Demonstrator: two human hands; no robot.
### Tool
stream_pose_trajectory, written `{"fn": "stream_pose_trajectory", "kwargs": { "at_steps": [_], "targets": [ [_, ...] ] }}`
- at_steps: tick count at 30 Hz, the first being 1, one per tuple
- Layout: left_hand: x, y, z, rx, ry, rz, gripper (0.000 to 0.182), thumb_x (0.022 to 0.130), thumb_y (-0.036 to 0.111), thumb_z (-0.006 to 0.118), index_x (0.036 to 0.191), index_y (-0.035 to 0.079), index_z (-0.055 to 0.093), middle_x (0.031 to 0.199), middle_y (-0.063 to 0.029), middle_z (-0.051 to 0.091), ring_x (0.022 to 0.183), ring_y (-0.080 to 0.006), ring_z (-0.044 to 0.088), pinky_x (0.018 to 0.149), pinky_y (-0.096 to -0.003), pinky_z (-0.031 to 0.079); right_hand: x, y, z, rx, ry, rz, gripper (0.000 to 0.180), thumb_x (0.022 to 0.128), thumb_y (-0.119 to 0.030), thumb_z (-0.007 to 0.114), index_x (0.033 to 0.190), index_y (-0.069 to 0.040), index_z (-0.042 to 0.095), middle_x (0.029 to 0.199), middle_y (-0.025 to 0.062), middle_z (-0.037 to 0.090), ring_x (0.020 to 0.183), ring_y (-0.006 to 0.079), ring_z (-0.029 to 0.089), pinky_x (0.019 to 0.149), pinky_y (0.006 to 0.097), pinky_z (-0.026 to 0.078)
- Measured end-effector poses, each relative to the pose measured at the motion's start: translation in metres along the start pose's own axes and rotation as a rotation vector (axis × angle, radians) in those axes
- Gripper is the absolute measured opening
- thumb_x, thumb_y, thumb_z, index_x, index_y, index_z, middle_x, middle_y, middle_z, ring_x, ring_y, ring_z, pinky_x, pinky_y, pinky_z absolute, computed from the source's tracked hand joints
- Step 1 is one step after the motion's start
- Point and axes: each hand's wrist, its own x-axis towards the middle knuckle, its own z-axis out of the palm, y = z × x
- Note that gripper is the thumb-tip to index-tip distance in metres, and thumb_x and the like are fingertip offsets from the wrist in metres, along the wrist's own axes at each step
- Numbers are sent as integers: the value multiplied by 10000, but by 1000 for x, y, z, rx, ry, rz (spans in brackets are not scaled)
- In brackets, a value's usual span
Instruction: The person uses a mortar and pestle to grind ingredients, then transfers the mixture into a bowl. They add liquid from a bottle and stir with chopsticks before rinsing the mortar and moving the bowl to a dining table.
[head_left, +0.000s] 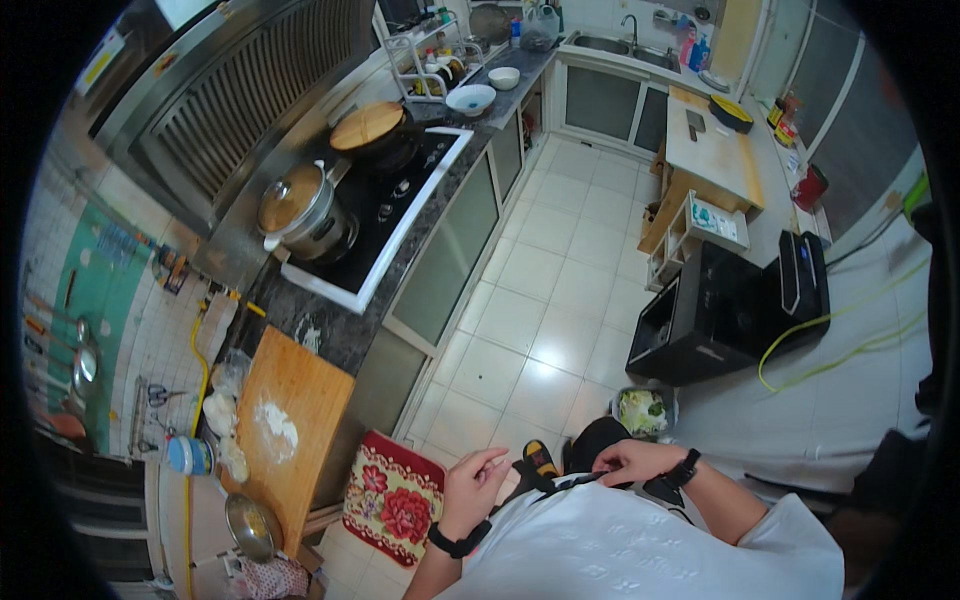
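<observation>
My left hand is raised in front of my white shirt, its fingers apart with nothing in them. It wears a black wristband. At my waist, the fingers of my right hand pinch a strip of black fabric by the shirt's lower hem. A dark watch is on that wrist. Left of me lies a wooden cutting board with a patch of white flour. Bagged pale lumps and a steel bowl sit along its edge.
A lidded steamer pot and a wood-lidded pan stand on the gas stove. A floral mat lies on the tiled floor. A waste bin and black oven stand right. A cleaver lies farther back.
</observation>
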Motion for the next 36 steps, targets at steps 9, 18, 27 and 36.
{"fn": "stream_pose_trajectory", "kwargs": {
  "at_steps": [9,18,27,36],
  "targets": [
    [189,-7,17,25,226,-187,178,998,132,651,1025,-7,759,673,68,554,649,-19,471,571,-203,379,147,-29,-244,-81,-49,-188,448,977,-446,681,1015,-1,717,797,31,678,755,121,601,719,294,502],
    [479,54,81,-120,99,-224,293,1085,223,522,1090,41,752,596,105,396,521,-14,342,491,-220,259,248,-76,-531,297,370,-183,263,1013,-272,651,1117,-32,671,835,16,668,702,97,629,672,268,534],
    [796,51,154,-700,74,-375,333,1085,248,520,1374,85,555,665,44,496,523,-64,430,496,-241,341,315,-83,-776,326,450,-149,342,1058,-305,549,1247,-29,620,948,49,717,738,115,674,617,250,496],
    [1072,-4,148,-1268,482,-388,518,1056,401,546,1423,105,334,1245,-208,587,1096,-340,652,935,-468,554,413,-114,-993,458,581,-50,482,1067,-318,554,1461,-50,477,1054,87,706,825,148,684,684,267,521]
  ]
}}
